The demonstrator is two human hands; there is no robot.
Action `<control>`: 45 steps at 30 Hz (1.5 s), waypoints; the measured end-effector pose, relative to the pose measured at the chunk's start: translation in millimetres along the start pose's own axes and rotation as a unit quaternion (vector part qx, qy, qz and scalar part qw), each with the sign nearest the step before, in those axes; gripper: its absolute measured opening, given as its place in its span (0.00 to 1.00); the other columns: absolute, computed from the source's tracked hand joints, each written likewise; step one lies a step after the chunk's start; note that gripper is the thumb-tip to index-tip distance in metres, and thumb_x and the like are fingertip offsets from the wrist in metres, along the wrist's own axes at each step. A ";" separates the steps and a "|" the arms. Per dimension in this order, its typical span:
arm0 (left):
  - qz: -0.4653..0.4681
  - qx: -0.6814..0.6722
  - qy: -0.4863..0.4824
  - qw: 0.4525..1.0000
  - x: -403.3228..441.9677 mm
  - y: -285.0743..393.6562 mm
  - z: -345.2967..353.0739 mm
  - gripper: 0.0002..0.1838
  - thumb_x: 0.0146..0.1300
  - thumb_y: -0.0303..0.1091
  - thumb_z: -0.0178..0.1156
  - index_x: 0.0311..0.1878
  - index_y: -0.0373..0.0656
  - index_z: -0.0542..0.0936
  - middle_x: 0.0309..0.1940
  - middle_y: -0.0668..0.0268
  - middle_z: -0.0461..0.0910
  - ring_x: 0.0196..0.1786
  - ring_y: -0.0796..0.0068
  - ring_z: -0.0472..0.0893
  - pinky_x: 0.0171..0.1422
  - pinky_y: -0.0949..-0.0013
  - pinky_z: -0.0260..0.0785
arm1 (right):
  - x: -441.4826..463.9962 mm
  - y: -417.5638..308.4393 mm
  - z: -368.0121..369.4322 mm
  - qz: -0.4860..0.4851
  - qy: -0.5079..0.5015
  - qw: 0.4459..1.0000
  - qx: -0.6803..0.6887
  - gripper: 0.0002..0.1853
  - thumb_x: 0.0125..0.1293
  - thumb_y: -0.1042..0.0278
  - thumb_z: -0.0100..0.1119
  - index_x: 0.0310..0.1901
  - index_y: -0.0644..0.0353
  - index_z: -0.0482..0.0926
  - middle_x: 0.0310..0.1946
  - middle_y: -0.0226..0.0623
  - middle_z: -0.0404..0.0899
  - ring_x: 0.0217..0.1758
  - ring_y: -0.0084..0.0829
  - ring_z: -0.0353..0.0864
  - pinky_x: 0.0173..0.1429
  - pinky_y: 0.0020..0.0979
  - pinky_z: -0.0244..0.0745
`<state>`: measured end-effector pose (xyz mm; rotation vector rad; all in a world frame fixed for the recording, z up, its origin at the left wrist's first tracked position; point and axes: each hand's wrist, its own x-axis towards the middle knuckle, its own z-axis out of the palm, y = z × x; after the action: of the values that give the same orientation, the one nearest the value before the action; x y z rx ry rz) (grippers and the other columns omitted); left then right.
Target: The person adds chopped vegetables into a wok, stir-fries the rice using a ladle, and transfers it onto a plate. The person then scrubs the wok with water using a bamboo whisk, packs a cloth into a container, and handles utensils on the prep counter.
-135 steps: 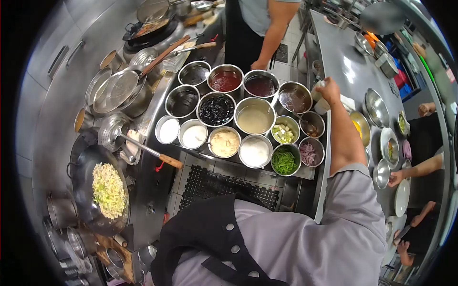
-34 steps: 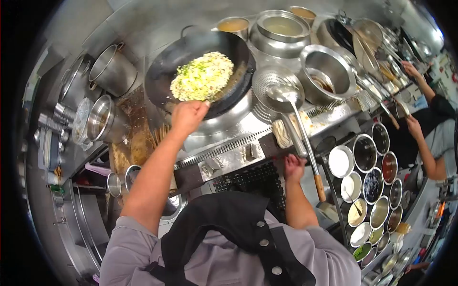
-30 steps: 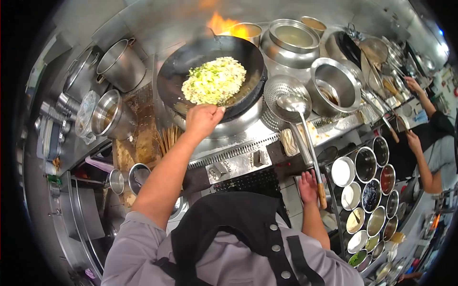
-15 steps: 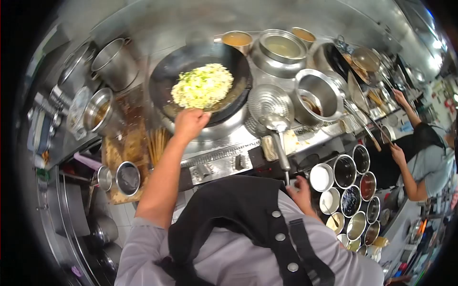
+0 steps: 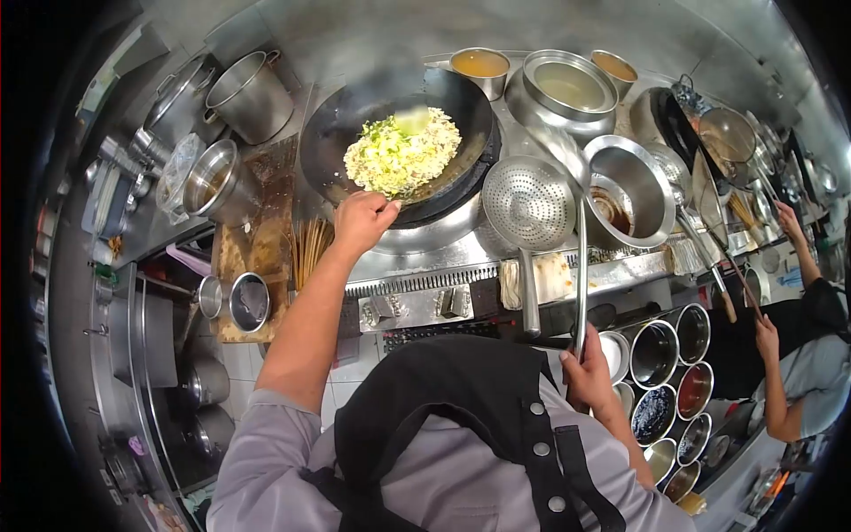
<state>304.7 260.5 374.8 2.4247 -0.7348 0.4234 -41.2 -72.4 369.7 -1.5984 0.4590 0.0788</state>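
Gripping wok [image 5: 326,137], holding ladle [image 5: 581,257], bowl [image 5: 565,152] blurred

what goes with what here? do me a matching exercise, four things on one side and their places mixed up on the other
Column one
1. left hand
2. right hand
3. pale food with green bits
4. round perforated skimmer

Column two
A. inside the black wok
B. between the wok and a wide steel pot
C. on the long handle of the ladle
D. at the wok's near rim

Right pairs: 1-D, 2-C, 3-A, 4-B
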 end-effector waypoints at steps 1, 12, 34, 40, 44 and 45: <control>0.000 -0.001 0.005 1.000 -0.6 2.5 1.6 0.22 0.64 0.44 0.63 0.20 0.38 0.75 0.19 0.54 0.73 0.26 0.51 0.75 0.33 0.53 0.67 | -0.6 -18.0 2.7 -0.003 0.002 1.000 -0.006 0.33 0.69 0.78 0.55 0.73 0.60 0.56 0.33 0.30 0.75 0.28 0.19 0.72 0.32 0.25 0.71; 0.085 -0.005 0.009 0.996 -29.5 29.9 -1.7 0.23 0.65 0.47 0.60 0.18 0.43 0.75 0.20 0.56 0.77 0.27 0.50 0.78 0.34 0.50 0.70 | 57.2 -144.5 90.5 0.083 -0.136 0.955 -0.251 0.35 0.68 0.75 0.59 0.75 0.41 0.63 0.26 0.27 0.73 0.24 0.17 0.73 0.25 0.24 0.68; 0.115 0.084 -0.133 0.981 -73.3 25.2 -77.7 0.23 0.65 0.53 0.57 0.19 0.47 0.79 0.20 0.61 0.80 0.27 0.56 0.81 0.33 0.52 0.74 | 27.9 -167.2 107.9 0.018 -0.192 0.958 -0.213 0.32 0.69 0.69 0.59 0.74 0.49 0.63 0.26 0.32 0.75 0.20 0.22 0.73 0.26 0.28 0.69; 0.076 0.031 -0.053 0.995 -52.3 13.3 -17.8 0.23 0.68 0.50 0.54 0.22 0.45 0.80 0.24 0.60 0.81 0.31 0.54 0.81 0.36 0.51 0.73 | 86.5 -142.0 149.0 0.054 -0.155 0.972 -0.170 0.32 0.69 0.73 0.57 0.74 0.55 0.61 0.24 0.29 0.71 0.18 0.21 0.70 0.22 0.27 0.66; 0.098 -0.041 -0.152 0.983 -126.3 32.4 -49.3 0.24 0.67 0.53 0.56 0.20 0.47 0.80 0.22 0.62 0.81 0.29 0.56 0.82 0.34 0.50 0.74 | 74.9 -167.6 156.5 -0.031 -0.161 0.986 0.031 0.29 0.72 0.73 0.53 0.73 0.51 0.61 0.25 0.33 0.72 0.17 0.23 0.70 0.21 0.26 0.67; 0.106 0.003 -0.132 0.986 -114.4 37.1 -64.9 0.24 0.66 0.52 0.56 0.20 0.47 0.80 0.21 0.62 0.80 0.28 0.56 0.82 0.33 0.51 0.74 | 52.1 -180.2 150.8 -0.022 -0.163 0.981 0.102 0.28 0.73 0.74 0.51 0.73 0.49 0.61 0.25 0.34 0.72 0.16 0.24 0.70 0.20 0.27 0.67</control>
<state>183.0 320.4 391.4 2.4455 -1.1131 0.1850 101.0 63.2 508.7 -1.3604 0.1697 0.2475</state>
